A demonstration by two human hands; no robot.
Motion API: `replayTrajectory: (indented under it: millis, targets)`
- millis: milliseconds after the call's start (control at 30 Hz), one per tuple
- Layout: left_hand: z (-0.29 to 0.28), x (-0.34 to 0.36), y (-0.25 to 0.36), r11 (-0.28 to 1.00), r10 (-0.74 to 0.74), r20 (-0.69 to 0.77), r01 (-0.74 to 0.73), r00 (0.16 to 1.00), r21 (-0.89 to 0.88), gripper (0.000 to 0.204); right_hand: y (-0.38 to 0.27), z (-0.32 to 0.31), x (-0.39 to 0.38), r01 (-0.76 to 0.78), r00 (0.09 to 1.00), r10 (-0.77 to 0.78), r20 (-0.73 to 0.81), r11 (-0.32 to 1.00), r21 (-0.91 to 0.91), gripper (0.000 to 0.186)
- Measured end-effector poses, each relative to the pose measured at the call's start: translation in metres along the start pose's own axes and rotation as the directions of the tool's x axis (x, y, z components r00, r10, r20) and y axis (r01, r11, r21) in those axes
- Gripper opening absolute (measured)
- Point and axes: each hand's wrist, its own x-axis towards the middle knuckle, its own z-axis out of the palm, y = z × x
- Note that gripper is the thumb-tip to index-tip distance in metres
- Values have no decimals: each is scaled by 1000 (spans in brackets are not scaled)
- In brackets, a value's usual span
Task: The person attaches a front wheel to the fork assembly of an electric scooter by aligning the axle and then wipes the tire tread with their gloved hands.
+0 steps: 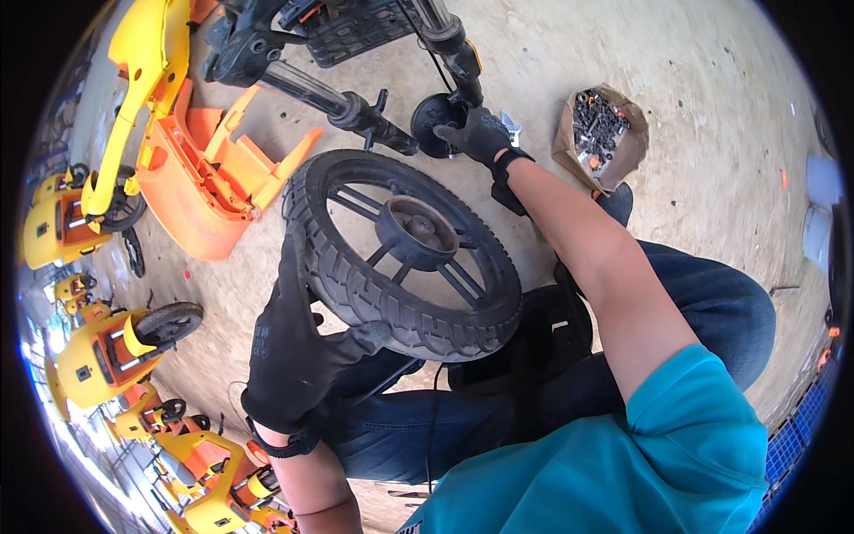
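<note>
In front of me a black spoked wheel (418, 233) with a treaded tyre is tilted, its hub drum facing up. My left hand (298, 334), in a black glove, grips the tyre's near left side, its thumb and fingers spread along the tread. Beyond the wheel, my gloved right hand (479, 135) is closed on a round black brake plate (436, 123) beside the lower end of the right fork leg (461, 67). Its far fingers are partly hidden. The left fork leg (351, 111) ends just above the wheel's far edge, apart from the hub.
An open paper bag (569, 133) of small bolts and parts stands on the floor at right. Orange and yellow body panels (200, 178) lie at left. Several yellow-orange scooters (93, 356) line the left side. My bent knee (712, 303) is at right.
</note>
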Motion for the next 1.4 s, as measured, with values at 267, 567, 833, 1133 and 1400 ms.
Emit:
replayTrajectory:
  millis: [267, 567, 833, 1133, 1400]
  targets:
    - [0, 2, -14, 990, 141, 9, -141, 990, 8, 116, 9, 11, 12, 91, 995, -90, -34, 996, 26, 83]
    - [0, 1, -13, 991, 123, 13, -122, 992, -62, 115, 9, -7, -5, 38, 999, -40, 17, 993, 115, 90]
    - [1, -3, -16, 974, 213, -20, -210, 977, 81, 117, 25, -25, -8, 137, 970, -199, 136, 920, 366, 84]
    - [-2, -2, -13, 988, 152, 6, -152, 988, 39, 118, 25, -38, -8, -11, 894, -279, 352, 771, 637, 63]
    - [0, 2, -15, 985, 171, -1, -171, 985, 16, 118, 27, -57, -14, -188, 813, -298, 501, 679, 710, 52]
